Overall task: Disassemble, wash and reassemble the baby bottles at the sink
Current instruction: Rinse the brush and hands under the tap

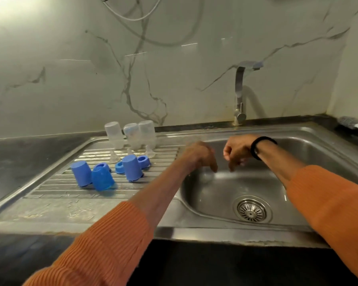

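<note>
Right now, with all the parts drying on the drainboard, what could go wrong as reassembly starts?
1. The three bottles stand upside down close together; grabbing one may topple its neighbours.
2. The clear nipples sit among the blue caps and rings, easy to knock or overlook.
3. Both hands, left and right, hang over the sink and look wet, so parts could slip.
</note>
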`<move>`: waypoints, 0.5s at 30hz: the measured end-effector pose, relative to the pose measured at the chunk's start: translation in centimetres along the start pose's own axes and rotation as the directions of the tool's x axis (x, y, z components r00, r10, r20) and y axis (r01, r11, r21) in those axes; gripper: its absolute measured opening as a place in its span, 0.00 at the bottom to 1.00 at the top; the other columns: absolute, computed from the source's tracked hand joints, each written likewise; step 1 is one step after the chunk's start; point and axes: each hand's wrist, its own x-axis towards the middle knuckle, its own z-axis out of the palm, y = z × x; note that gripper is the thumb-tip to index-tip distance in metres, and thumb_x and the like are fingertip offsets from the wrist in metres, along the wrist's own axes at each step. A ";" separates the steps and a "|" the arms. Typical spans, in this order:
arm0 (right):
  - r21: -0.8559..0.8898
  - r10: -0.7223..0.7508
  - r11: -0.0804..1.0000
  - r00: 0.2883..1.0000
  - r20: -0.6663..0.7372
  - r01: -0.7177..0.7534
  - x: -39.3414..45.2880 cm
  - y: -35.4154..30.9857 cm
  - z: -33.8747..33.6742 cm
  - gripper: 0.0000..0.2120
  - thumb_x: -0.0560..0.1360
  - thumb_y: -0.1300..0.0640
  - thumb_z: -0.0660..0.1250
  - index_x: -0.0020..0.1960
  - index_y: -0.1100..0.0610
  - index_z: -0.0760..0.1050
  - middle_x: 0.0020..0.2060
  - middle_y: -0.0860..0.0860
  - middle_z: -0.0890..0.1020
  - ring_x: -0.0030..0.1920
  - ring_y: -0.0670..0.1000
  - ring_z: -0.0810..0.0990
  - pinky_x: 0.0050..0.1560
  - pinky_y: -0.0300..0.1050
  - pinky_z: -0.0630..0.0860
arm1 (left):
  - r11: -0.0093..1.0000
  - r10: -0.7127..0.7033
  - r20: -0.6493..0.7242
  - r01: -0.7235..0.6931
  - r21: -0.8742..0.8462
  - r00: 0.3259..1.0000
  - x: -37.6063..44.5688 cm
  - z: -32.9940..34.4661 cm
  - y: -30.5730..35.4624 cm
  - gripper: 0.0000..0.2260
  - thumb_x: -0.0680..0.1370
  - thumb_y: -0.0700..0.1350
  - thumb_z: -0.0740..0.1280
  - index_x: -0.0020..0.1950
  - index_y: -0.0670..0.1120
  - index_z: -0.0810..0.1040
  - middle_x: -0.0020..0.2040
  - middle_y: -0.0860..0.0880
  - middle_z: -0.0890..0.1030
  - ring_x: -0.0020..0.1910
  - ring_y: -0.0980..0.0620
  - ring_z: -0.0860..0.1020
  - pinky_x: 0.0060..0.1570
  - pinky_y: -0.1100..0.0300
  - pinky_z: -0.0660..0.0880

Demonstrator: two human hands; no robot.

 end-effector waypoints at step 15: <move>0.034 -0.352 0.914 0.831 -0.431 0.405 1.1 -15.4 -0.3 0.18 0.75 0.58 0.73 0.64 0.53 0.81 0.52 0.49 0.86 0.51 0.48 0.85 0.48 0.38 0.78 | 0.933 0.207 -0.635 0.046 0.358 0.745 -1.8 -10.0 -6.4 0.13 0.78 0.47 0.69 0.63 0.51 0.79 0.60 0.47 0.82 0.67 0.44 0.73 0.64 0.50 0.67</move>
